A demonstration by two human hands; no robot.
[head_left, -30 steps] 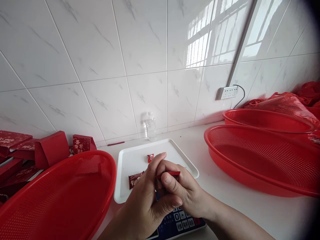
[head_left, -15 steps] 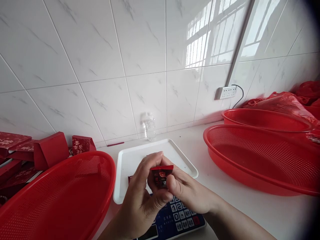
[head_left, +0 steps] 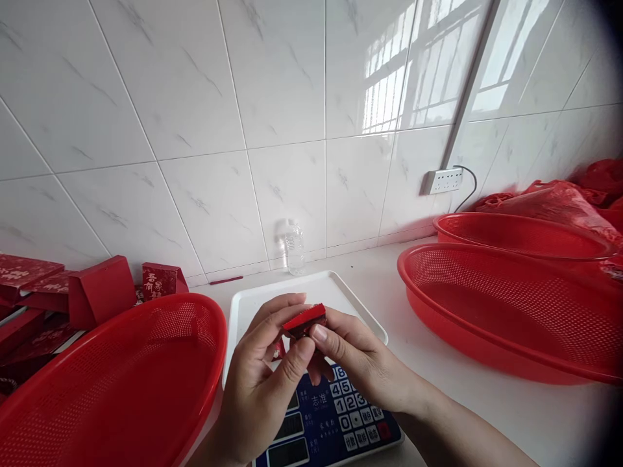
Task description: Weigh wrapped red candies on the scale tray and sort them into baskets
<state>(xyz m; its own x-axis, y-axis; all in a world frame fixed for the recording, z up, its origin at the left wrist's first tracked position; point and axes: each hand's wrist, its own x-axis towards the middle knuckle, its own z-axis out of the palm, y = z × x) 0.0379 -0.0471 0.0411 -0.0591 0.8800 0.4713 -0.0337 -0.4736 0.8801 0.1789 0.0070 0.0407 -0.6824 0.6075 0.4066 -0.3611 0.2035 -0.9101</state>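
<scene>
A small red packet [head_left: 305, 319] with a flat, bright red end is pinched between my two hands, above the near part of a weighing scale. My left hand [head_left: 272, 370] grips its left side, thumb in front and fingers behind. On the other side, my right hand [head_left: 360, 350] holds it between thumb and fingers. Below them lies the scale's blue keypad panel [head_left: 324, 425] with number keys and dark displays. The scale's white tray [head_left: 335, 285] spreads out behind my hands. Another red piece [head_left: 279, 351] shows behind my left fingers, mostly hidden.
A red perforated basket [head_left: 204, 311] stands at left, with red printed boxes [head_left: 102, 292] behind it. Two more red baskets, a near one [head_left: 467, 350] and a far one [head_left: 525, 227], are at right. By the tiled wall are a clear bottle [head_left: 294, 250] and a power strip [head_left: 442, 181].
The packet has turned, so its bright red end now shows instead of the printed face. My hands have shifted their hold on it, uncovering more of the scale's panel.
</scene>
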